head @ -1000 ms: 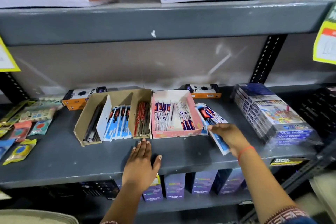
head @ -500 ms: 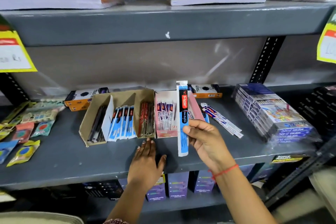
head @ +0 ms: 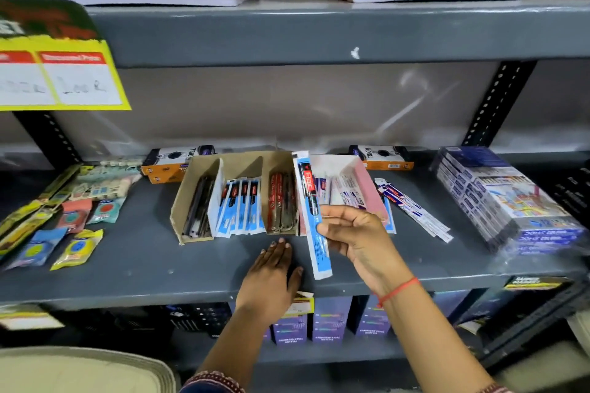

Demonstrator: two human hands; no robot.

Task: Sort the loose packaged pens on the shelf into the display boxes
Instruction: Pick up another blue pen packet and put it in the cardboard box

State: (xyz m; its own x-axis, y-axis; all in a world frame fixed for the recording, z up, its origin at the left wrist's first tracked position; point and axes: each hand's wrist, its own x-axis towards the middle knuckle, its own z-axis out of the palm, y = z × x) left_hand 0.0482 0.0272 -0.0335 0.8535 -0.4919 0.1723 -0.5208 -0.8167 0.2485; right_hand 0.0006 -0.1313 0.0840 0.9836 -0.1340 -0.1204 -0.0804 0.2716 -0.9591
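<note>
My right hand [head: 357, 239] grips a blue and white packaged pen [head: 311, 214], held upright above the shelf in front of the two display boxes. The brown cardboard display box [head: 242, 163] has three slots: dark pens on the left, blue packaged pens [head: 239, 207] in the middle, red pens [head: 282, 204] on the right. The pink display box [head: 370, 188] beside it holds white and blue packaged pens. Loose packaged pens [head: 412, 207] lie on the shelf right of the pink box. My left hand [head: 271, 277] rests flat on the shelf, fingers together, holding nothing.
The grey metal shelf [head: 143, 268] also carries small packets [head: 76, 249] at the left, two orange-and-black boxes [head: 383, 158] at the back and a wrapped stack of purple boxes [head: 501, 201] at the right. A yellow price tag [head: 60, 73] hangs at upper left.
My right hand picked the blue packaged pen out of the loose pile on the right and carried it left and up in front of the boxes. My left hand stayed flat on the shelf.
</note>
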